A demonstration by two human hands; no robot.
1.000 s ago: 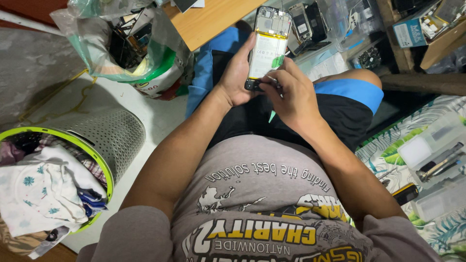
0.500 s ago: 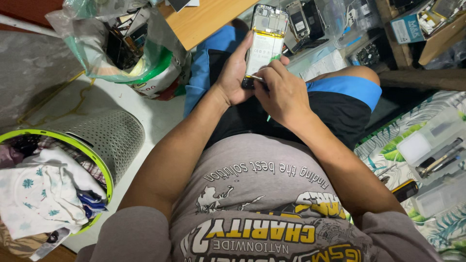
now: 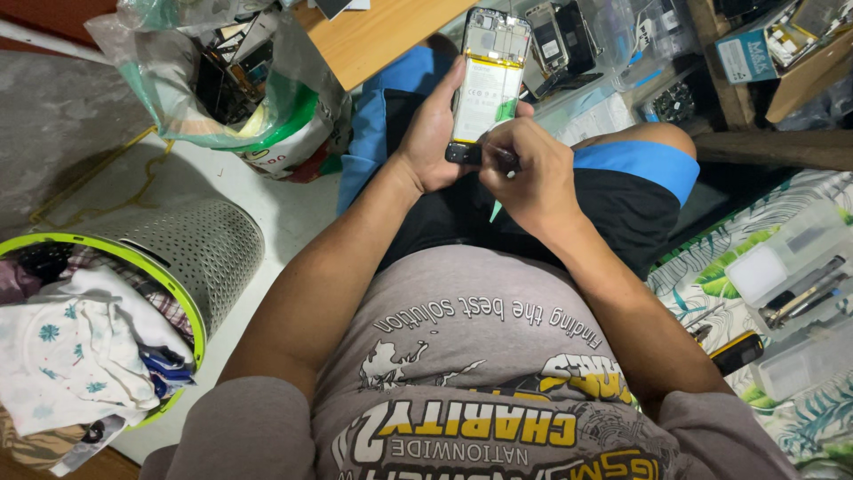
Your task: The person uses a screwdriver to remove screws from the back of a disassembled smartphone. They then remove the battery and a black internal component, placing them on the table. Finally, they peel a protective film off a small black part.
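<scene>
**A:** What have I got in my hands right now?

**B:** Your left hand (image 3: 435, 133) is wrapped around the lower half of the opened black smartphone with its back cover off and its pale battery showing (image 3: 487, 84). It is held upright in the air over your lap, just in front of the near edge of the light wooden surface (image 3: 373, 36). Your right hand (image 3: 533, 173) is closed around a thin light-green tool (image 3: 495, 212), and its tip sits at the phone's bottom end. I cannot make out the tip itself; your fingers cover it.

**A:** So where's my risk?

**B:** I judge the main one is a slip. If I push too hard at that bottom edge, the tool could skid onto the battery and dent or pierce it, or scrape the bare board near the top.

**A:** And the grip?

**B:** Only the left hand carries the phone and nothing lies under it but my black shorts with blue trim (image 3: 640, 178). A twist from the tool could lever it out of the palm, and it might fall towards the white floor (image 3: 267, 204) beside the perforated grey laundry basket with a lime-green rim (image 3: 191, 249).

**A:** Small parts?

**B:** Any screw or clip freed here would likely drop into my lap or onto the leaf-patterned cloth (image 3: 702, 276) and be hard to find.
</scene>
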